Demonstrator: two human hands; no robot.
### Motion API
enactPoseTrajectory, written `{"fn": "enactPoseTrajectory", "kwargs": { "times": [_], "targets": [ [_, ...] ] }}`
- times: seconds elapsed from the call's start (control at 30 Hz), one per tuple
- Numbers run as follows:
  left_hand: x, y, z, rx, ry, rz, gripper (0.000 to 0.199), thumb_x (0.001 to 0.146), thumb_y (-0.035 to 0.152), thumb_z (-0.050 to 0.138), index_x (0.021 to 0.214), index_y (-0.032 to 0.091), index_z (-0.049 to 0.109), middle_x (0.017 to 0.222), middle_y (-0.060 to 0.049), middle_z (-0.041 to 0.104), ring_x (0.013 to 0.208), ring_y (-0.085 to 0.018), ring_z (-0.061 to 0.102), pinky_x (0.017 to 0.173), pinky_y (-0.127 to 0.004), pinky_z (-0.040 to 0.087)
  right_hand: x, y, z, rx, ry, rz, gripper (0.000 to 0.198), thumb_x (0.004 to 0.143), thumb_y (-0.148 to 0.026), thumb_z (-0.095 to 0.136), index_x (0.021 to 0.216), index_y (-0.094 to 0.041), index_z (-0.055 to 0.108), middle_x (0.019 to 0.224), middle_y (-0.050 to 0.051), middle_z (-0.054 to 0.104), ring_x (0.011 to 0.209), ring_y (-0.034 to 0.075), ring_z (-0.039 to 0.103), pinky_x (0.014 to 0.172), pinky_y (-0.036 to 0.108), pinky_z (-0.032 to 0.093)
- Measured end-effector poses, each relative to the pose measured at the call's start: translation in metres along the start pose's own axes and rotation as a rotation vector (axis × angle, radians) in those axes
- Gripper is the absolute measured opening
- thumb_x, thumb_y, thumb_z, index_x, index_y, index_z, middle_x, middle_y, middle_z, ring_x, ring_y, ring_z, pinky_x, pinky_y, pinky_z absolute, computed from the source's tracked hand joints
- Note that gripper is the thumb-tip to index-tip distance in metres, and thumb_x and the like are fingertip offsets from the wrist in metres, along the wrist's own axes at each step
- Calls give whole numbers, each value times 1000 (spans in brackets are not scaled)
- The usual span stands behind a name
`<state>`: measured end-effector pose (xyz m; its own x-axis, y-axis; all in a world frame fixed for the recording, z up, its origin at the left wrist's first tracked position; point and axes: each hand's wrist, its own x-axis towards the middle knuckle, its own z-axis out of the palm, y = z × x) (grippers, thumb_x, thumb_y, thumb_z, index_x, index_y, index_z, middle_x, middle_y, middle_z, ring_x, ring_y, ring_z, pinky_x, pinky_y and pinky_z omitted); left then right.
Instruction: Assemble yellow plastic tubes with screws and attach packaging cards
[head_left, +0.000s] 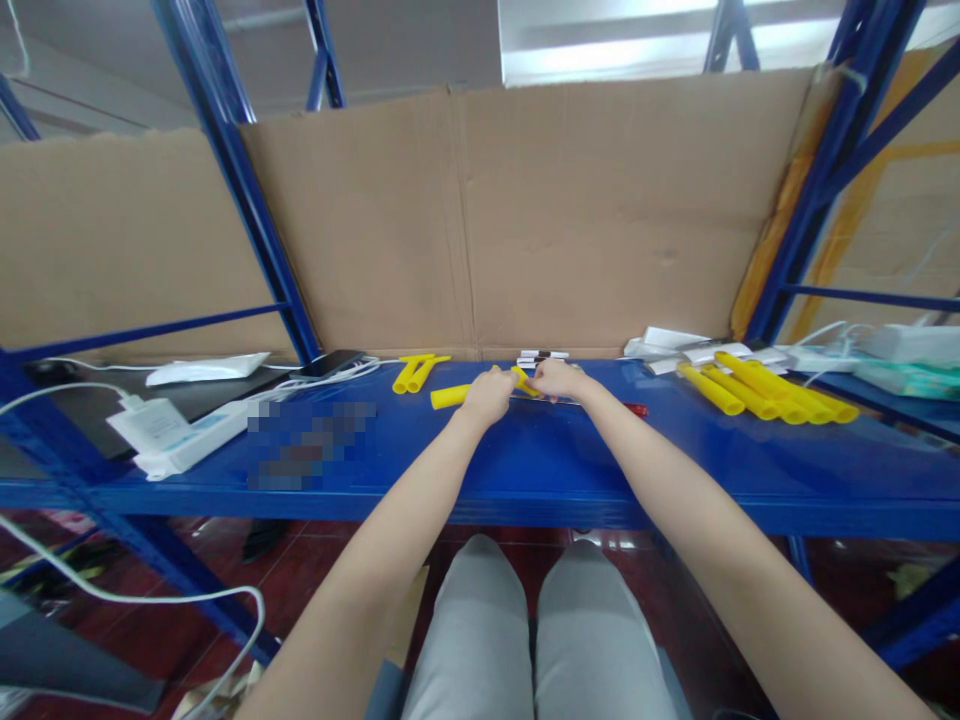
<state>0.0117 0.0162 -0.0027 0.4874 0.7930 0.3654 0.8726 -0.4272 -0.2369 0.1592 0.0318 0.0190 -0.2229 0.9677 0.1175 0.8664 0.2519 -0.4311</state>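
A yellow tube (448,397) lies across my left hand (490,396), whose fingers are wrapped round it. Its hollow-looking end sticks out to the left, and a short yellow part (523,381) shows between my two hands. My right hand (559,380) is closed, with its fingertips at that yellow part; the exact grip is partly hidden. Just below the right hand runs a thin metal shaft, with a red handle (637,409) showing past my right wrist, like a screwdriver on the blue shelf (517,470).
T-shaped yellow pieces (417,372) lie left of my hands. Several yellow tubes (772,390) are piled at right beside white paper pieces (667,345). Black-and-white small items (541,356) sit by the cardboard (600,220). A power strip (199,440) with cables is at left.
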Motion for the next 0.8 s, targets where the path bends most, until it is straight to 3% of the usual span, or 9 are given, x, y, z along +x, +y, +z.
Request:
{"fn": "enactPoseTrajectory", "kwargs": {
  "times": [0.13, 0.3, 0.47, 0.6, 0.8],
  "targets": [
    [1, -3, 3, 17, 18, 46, 36, 86, 4, 37, 109, 12, 63, 106, -13, 68, 103, -21, 61, 89, -33, 48, 3, 1, 6, -94, 60, -52, 27, 81, -26, 59, 55, -18, 60, 40, 3, 52, 47, 15, 54, 48, 22, 39],
    [2, -5, 7, 4, 15, 29, 36, 85, 4, 38, 108, 13, 65, 103, -14, 68, 101, -22, 62, 89, -34, 48, 6, 1, 7, -74, 186, -28, 17, 74, -19, 64, 57, -16, 61, 53, 3, 60, 60, 15, 58, 51, 22, 36],
    [2, -7, 5, -49, 59, -25, 32, 86, 7, 41, 105, 14, 65, 104, -13, 68, 103, -22, 62, 90, -33, 48, 8, 6, 6, 229, 252, 97, 12, 71, -13, 65, 62, -16, 59, 51, -2, 57, 50, 10, 53, 48, 19, 35],
    [0, -15, 2, -82, 117, -225, 30, 86, 9, 43, 108, 14, 64, 106, -14, 69, 103, -25, 63, 88, -34, 49, 9, 10, 2, 547, 342, 113, 8, 84, -15, 55, 77, -17, 53, 58, -2, 63, 39, 6, 48, 41, 17, 36],
    [-4, -24, -2, -118, 79, -450, 32, 89, 13, 42, 114, 14, 62, 108, -15, 69, 103, -27, 64, 88, -35, 50, 13, 14, -4, 997, 532, -40, 10, 89, -26, 52, 97, -20, 48, 99, 6, 69, 65, 12, 67, 47, 17, 50]
  ]
}}
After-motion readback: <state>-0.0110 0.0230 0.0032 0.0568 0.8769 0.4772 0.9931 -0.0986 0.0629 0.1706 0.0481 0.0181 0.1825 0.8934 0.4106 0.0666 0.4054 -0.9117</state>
